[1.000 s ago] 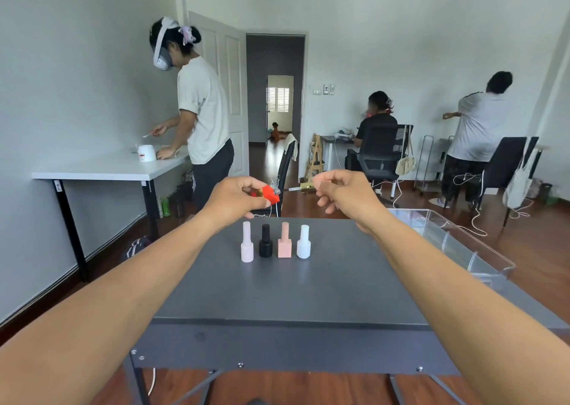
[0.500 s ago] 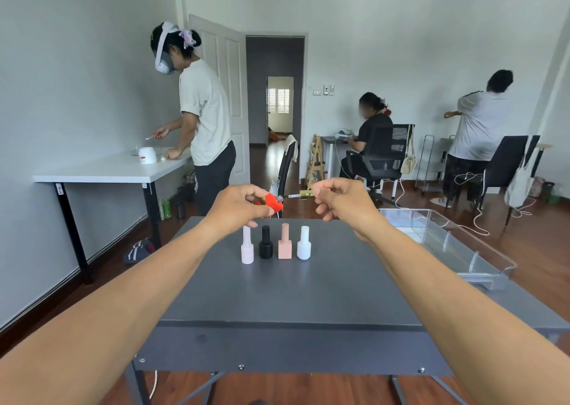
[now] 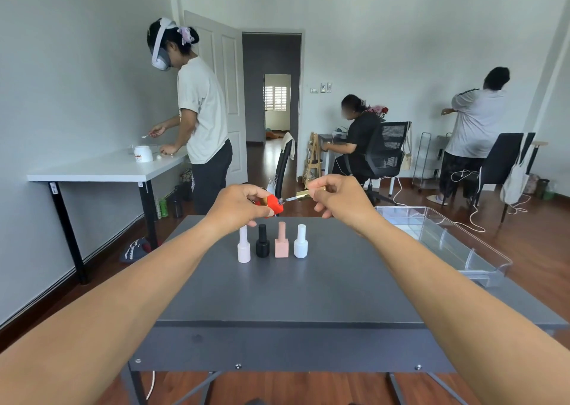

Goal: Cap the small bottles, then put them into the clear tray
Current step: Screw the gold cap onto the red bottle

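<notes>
Red bottle [image 3: 274,204] gripped in left hand [image 3: 237,205]; right hand [image 3: 339,196] pinches gold cap [image 3: 303,193].

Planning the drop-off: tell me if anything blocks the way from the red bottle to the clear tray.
Nothing visible blocks it. The red bottle is held in the air by the left hand; the clear tray sits open-topped to the right. Only the right hand, holding the gold cap, lies between them.
</notes>
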`<state>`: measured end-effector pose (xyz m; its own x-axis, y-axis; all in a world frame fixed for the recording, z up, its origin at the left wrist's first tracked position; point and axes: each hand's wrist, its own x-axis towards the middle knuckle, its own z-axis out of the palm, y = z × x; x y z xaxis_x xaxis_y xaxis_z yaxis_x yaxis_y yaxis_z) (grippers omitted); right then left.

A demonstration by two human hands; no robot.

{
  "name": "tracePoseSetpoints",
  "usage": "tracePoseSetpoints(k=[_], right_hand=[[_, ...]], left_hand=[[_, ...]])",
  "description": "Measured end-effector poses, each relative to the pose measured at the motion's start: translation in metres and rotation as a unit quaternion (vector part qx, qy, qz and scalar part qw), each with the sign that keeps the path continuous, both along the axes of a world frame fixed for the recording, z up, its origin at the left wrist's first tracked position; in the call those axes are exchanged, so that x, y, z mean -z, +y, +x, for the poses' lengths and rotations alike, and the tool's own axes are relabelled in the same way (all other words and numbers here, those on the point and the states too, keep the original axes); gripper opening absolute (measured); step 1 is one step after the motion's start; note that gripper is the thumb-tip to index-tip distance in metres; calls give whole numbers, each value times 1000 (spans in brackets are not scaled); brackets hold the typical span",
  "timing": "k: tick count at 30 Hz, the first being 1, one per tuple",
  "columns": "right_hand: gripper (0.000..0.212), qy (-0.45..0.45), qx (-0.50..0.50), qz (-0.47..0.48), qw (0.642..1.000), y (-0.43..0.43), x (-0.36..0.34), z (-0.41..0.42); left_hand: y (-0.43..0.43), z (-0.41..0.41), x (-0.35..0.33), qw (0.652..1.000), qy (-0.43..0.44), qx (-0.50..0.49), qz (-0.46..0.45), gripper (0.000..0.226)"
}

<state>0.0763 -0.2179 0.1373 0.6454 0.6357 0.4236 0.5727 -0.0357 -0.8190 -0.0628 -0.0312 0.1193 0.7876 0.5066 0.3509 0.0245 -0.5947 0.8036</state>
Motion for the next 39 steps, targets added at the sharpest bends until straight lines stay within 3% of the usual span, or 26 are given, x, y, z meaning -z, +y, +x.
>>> tracePoseSetpoints(k=[13,22,31,35,39], right_hand=[[22,-51,-8,-26,998,4,-3,3],[5,-58,-2,-38,998,7,-2,4],[8,-34,-45,-100,993,2,-1,9],[41,-59,8,-128,990,2,3,9],[74,-89,55,-185,977,-1,6,13]], left_hand=[[-5,8,-1,1000,20,11,-1,25],[-14,16,0,1000,9,22,-7,32],[-16,20,6,1000,19,23,-8,27],[-19,21,7,999,17,26,-7,32],[-19,21,14,999,31,36,-4,22]])
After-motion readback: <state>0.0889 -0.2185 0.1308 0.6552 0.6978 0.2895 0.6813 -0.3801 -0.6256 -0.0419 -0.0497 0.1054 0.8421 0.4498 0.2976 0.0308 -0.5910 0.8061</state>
